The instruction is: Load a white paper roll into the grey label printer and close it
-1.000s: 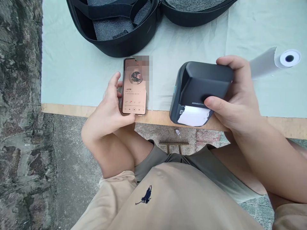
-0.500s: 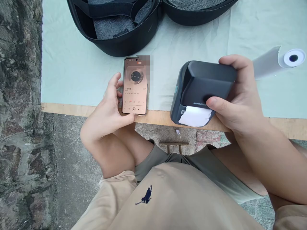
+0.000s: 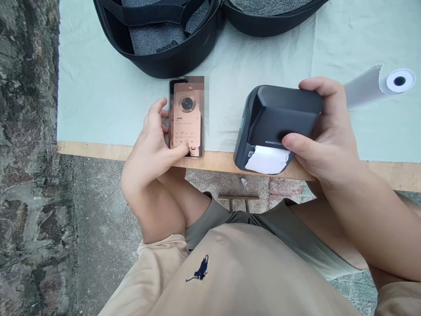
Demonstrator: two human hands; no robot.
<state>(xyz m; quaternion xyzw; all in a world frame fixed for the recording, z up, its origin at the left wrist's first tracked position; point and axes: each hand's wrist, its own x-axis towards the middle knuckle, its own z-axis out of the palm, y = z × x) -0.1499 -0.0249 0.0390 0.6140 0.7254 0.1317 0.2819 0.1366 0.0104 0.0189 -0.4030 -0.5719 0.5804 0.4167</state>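
Note:
A smartphone (image 3: 186,118) rests face up near the table's front edge, its screen showing a music player, shrunk a little within the display. My left hand (image 3: 153,145) is beside it with fingers apart. Its thumb touches the lower part of the screen, and the other fingertips are at the phone's left side. My right hand (image 3: 329,136) grips a dark label printer (image 3: 283,109) marked NIIMBOT, thumb on its front and fingers around its right side. A torn-edged strip of white paper (image 3: 268,159) sticks out of the printer's slot.
An open black zippered case (image 3: 177,59) with grey foam stands at the back. To the right lies a white paper roll (image 3: 365,87), partly unrolled. A pale cloth covers the table (image 3: 220,109), leaving a wooden front edge. A stone wall (image 3: 29,175) rises on the left.
My left thumb has moved from the phone's bottom edge up onto the screen. The music player picture has shrunk and shifted upward. My right hand and the printer stay nearly still.

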